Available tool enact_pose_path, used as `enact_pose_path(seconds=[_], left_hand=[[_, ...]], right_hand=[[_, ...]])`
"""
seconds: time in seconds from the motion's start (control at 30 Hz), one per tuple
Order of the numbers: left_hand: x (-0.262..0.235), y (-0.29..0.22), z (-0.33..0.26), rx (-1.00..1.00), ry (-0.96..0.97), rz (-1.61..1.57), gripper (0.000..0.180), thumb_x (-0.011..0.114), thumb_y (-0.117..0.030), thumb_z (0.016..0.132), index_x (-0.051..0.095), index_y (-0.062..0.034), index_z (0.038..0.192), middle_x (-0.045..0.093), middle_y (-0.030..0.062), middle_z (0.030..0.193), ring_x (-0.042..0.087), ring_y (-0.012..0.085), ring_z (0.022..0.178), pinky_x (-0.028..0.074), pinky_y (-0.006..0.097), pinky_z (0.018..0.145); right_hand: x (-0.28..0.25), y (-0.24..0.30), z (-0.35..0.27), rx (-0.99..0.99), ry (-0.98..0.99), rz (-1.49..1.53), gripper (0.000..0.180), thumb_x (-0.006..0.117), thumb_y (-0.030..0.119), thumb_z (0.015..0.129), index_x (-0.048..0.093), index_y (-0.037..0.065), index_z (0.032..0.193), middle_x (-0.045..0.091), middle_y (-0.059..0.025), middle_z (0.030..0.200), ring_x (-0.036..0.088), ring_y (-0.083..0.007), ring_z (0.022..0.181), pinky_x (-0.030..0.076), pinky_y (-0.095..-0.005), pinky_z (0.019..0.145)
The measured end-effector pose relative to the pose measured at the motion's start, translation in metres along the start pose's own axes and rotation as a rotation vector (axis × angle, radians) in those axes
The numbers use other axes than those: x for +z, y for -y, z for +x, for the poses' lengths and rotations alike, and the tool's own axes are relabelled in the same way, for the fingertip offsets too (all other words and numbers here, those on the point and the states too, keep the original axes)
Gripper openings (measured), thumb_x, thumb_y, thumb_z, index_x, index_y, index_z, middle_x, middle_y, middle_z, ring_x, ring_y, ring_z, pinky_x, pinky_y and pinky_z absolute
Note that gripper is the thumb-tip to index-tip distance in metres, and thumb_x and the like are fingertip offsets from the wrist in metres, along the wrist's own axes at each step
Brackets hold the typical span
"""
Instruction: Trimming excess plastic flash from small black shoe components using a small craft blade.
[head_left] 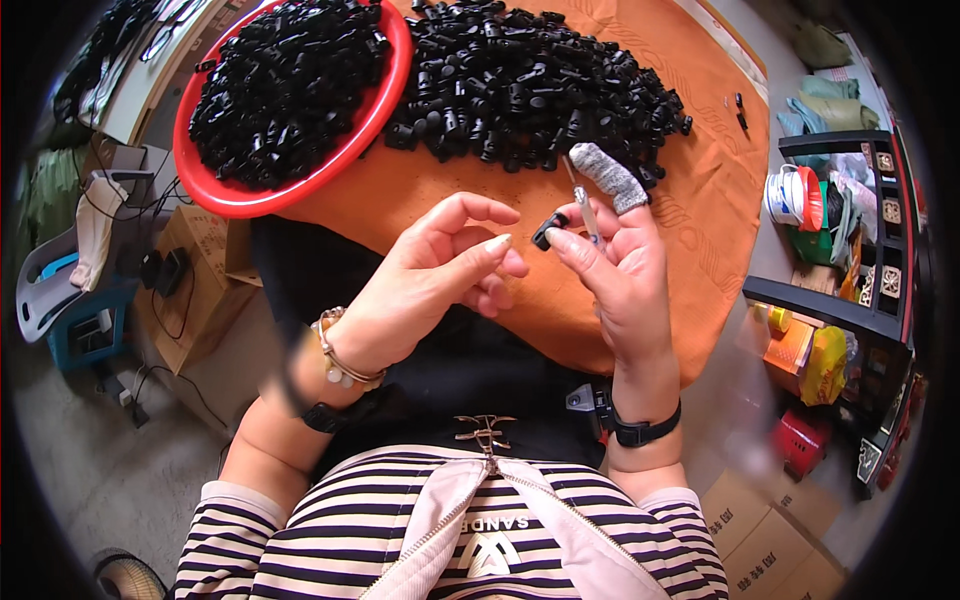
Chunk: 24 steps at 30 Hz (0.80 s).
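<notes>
My right hand pinches a small black plastic part between thumb and fingers. The same hand also holds a slim tool with a pale clear handle and thin metal shaft, pointing away from me; its exact kind is unclear. A grey knitted sleeve covers one of that hand's fingers. To the left, my left hand hovers near the table's front edge, thumb and forefinger apart, with nothing visible in it. Beyond both hands lies a heap of similar black plastic parts on the orange cloth.
A red basin full of black parts stands left of the heap. Few black pieces lie at the cloth's right side. On the right is a black shelf rack with bags; at left, a cardboard box and grey plastic chair.
</notes>
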<state>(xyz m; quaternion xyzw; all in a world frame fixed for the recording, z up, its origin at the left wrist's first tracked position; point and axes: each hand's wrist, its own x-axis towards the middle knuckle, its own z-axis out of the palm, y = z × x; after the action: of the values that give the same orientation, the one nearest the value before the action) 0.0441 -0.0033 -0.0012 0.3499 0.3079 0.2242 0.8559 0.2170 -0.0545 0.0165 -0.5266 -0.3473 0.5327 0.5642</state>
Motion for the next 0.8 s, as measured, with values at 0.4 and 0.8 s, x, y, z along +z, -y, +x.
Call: enact_pose_path(seconds=[0.4, 0.8], left_hand=[[-0.014, 0.001, -0.001, 0.067, 0.220, -0.366, 0.029, 0.047, -0.017, 0.093, 0.042, -0.0054, 0.120, 0.058, 0.0081, 0.087, 0.059, 0.0098, 0.069, 0.049, 0.021, 0.059], [-0.013, 0.000, -0.004, 0.103, 0.062, -0.358, 0.026, 0.042, -0.017, 0.095, 0.043, -0.0050, 0.118, 0.055, 0.0032, 0.081, 0.051, 0.0077, 0.062, 0.041, 0.020, 0.056]], right_hand=[[0.017, -0.009, -0.001, -0.015, 0.104, 0.056, 0.052, 0.060, 0.008, 0.086, 0.034, -0.001, 0.130, 0.051, -0.0044, 0.100, 0.052, -0.0069, 0.091, 0.043, -0.0212, 0.080], [0.021, -0.009, -0.017, -0.004, 0.148, -0.093, 0.036, 0.059, 0.004, 0.085, 0.046, -0.002, 0.119, 0.062, -0.0083, 0.097, 0.055, -0.0066, 0.087, 0.044, -0.0198, 0.076]])
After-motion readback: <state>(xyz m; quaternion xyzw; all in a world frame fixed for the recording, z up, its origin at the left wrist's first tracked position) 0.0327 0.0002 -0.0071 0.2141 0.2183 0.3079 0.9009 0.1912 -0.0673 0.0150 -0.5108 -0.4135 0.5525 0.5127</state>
